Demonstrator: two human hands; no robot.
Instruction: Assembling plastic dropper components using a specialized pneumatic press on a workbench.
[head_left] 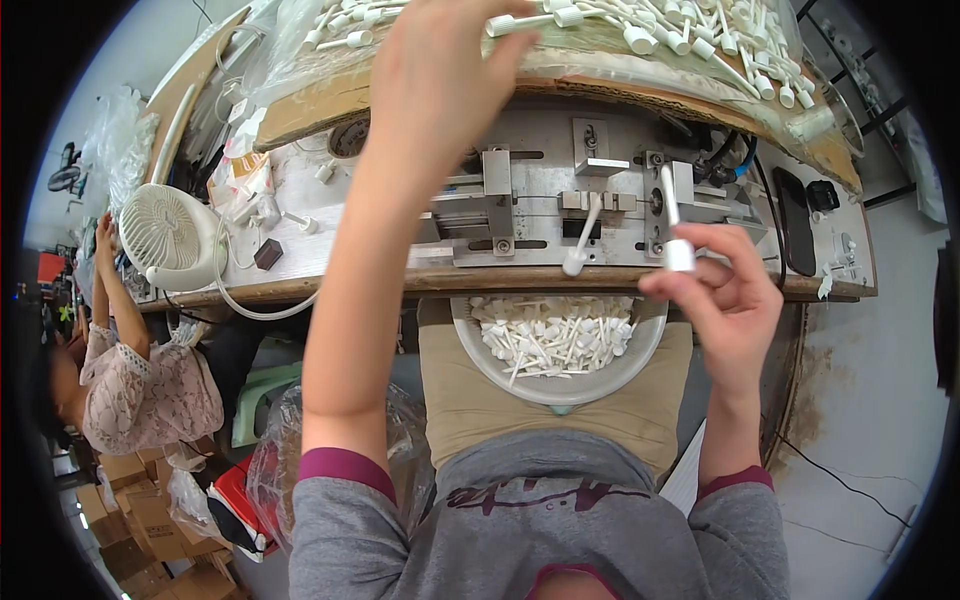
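My right hand [735, 300] pinches a white plastic capped stick [679, 255] by its cylindrical cap, with the thin stem pointing up, in front of the metal fixture [630, 235]. A similar white stick [585, 236] lies slanted at the middle of that fixture, its thicker end toward me. My left hand [440, 85] reaches across to the heap of white capped sticks [680, 30] on the far cardboard. Its thumb is near one capped piece, while the other fingers are hidden or cut off at the upper edge. A grey bowl [560, 396] full of white sticks rests on my lap.
On the bench at left stand a white fan [165, 237] with a cable and a small dark block [268, 254]. A black phone [794, 220] lies at right. The wooden bench edge [360, 287] runs above the bowl. Another person [150, 390] sits at far left.
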